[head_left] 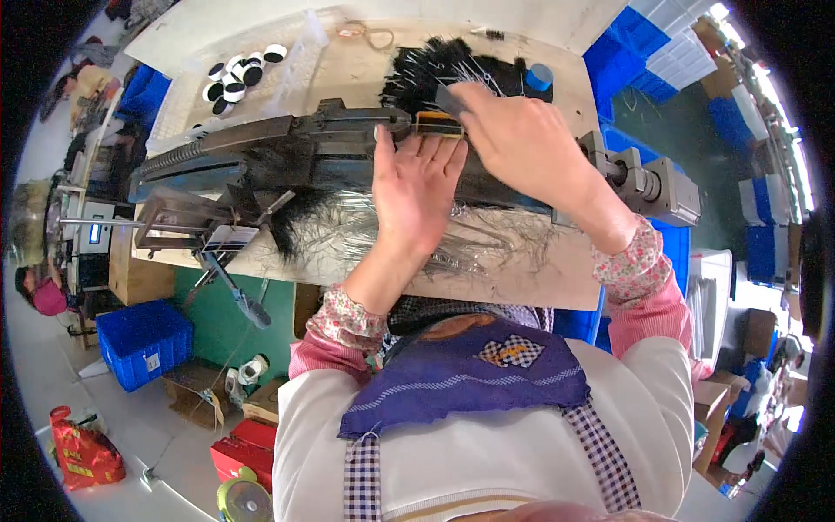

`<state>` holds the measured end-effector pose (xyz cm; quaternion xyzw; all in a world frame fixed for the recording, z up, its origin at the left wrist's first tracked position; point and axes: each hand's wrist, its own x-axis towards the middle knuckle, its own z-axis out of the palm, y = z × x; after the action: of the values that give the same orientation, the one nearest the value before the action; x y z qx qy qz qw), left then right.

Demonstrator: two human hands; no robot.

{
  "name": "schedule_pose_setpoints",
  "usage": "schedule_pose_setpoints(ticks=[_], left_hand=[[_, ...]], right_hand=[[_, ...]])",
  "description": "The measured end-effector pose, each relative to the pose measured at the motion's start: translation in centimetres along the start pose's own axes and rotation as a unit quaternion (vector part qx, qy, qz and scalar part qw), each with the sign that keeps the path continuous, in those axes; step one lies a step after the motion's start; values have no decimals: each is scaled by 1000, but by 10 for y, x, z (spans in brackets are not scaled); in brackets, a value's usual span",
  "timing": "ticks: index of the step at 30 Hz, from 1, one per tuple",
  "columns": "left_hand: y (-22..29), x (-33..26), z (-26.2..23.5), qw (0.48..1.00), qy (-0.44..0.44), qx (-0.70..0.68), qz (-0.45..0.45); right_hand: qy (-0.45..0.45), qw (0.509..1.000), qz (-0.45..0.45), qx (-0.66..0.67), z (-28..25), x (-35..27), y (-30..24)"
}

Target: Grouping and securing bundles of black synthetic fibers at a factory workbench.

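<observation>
My left hand (pixel 416 187) lies palm up at the front of a long dark metal machine (pixel 304 143), its fingers stretched toward a small yellow-edged frame (pixel 439 122). My right hand (pixel 522 135) is above the machine, just right of that frame, with thumb and fingers pinched on a dark grey flat piece (pixel 450 102). What the piece is I cannot make out. Behind the hands lies a pile of black bristle brushes (pixel 417 74) with thin wire stems. A blue round cap (pixel 539 77) stands at its right.
A clear plastic tray (pixel 304 52) with several black-and-white round pieces (pixel 233 83) stands at the back left. Loose bristles and wires (pixel 487 248) litter the wooden table (pixel 557 283) before the machine. A motor-like part (pixel 665 191) sticks out at right; a metal bracket (pixel 187 217) juts out at left.
</observation>
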<state>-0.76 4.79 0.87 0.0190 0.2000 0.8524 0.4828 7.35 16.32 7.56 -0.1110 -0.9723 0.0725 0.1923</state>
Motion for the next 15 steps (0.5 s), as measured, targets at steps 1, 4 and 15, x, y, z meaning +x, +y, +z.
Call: schedule_pose_setpoints(ticks=[1, 4, 15], left_hand=[[1, 2, -2, 1000, -1, -2, 5], [5, -1, 9, 998, 65, 11, -4], [-6, 4, -11, 996, 38, 82, -9]], right_hand=[[-37, 999, -11, -20, 4, 1, -2], [-74, 995, -25, -56, 9, 3, -8], [-63, 997, 3, 49, 14, -43, 13]])
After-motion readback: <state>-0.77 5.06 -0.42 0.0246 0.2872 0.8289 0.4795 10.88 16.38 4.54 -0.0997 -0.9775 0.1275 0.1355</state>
